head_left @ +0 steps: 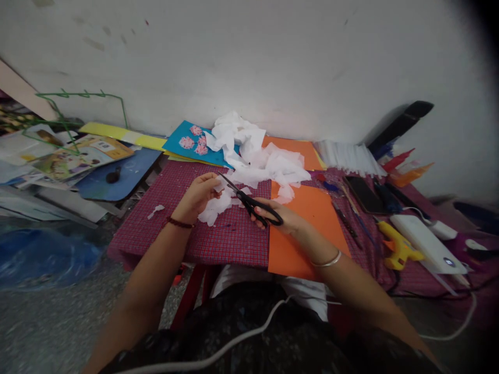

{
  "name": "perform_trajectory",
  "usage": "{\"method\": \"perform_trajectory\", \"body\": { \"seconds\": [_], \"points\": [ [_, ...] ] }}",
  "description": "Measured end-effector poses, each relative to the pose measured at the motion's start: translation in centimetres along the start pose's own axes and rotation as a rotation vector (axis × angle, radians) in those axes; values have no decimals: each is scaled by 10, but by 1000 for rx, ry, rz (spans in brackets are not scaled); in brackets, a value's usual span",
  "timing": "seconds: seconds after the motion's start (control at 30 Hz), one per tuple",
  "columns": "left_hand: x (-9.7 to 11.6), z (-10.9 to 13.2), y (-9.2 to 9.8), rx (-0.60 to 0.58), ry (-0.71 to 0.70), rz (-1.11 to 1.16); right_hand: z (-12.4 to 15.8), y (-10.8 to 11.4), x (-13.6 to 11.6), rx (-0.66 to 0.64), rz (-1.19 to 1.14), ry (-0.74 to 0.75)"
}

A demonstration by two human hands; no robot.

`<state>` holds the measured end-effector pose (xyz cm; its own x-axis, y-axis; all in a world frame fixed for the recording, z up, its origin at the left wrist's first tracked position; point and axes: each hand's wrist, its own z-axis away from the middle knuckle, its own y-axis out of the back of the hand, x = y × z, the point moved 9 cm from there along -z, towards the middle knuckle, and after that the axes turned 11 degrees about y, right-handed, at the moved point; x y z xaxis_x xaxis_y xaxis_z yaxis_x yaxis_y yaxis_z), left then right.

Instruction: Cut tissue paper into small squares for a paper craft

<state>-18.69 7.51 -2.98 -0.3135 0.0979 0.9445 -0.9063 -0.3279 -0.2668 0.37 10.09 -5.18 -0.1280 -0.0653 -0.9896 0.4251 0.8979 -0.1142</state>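
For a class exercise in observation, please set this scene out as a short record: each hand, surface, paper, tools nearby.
Left hand: near the scissor tips; any held scrap is too small to tell
Right hand: holds black scissors
Surface: checked cloth
Paper: crumpled white paper, orange sheet, blue sheet
Tools nearby: yellow glue gun

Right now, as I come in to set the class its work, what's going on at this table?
A person holds black scissors in the right hand, blades pointing toward the left hand, which is curled near the tips; whether it pinches a scrap is too small to tell. Crumpled white paper lies beyond the hands on a checked cloth. An orange sheet lies below the right hand, and a blue sheet with pink flower shapes lies near the wall.
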Motion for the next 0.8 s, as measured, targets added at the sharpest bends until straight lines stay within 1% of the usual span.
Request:
{"method": "perform_trajectory", "body": {
  "seconds": [0.3,0.47,0.57,0.7,0.77,0.8],
  "points": [
    [1,3,-4,14,5,-40,-2,1,8,26,11,-11],
    [6,3,1,39,-14,-46,-1,-4,-3,-81,-17,61],
    [10,2,13,110,-61,-82,2,-1,-15,-134,-29,115],
    [18,2,30,273,-179,-276,5,12,-25,-137,-129,145],
    [23,3,31,312,-227,-319,5,16,-24,-136,-152,135],
    [25,4,29,308,-252,-327,6,17,-24,-138,-150,131]
  ]
}}
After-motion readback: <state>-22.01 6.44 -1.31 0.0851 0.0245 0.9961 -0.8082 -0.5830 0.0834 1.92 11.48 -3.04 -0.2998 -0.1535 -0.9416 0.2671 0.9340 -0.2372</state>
